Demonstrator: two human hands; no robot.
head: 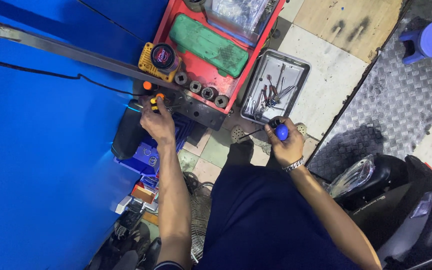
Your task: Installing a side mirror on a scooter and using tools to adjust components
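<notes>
My left fingers [157, 107] pinch a yellow-handled screwdriver [154, 102] at the red tray's [201, 70] edge; my right fingers [282, 142] wrap a blue-handled screwdriver [278, 131]. A loose pinch could let the yellow one slide off into the clutter below.

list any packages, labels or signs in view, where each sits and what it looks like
Round tin: left end of the red tool tray, on a yellow holder; dark lid with a circular red and white label.
Clear plastic bag: top of the tray, crumpled, small parts inside.
Green case: middle of the tray, long, moulded, no label visible.
Blue box: floor below the left hand, small round white marks.
No signs or screens.
</notes>
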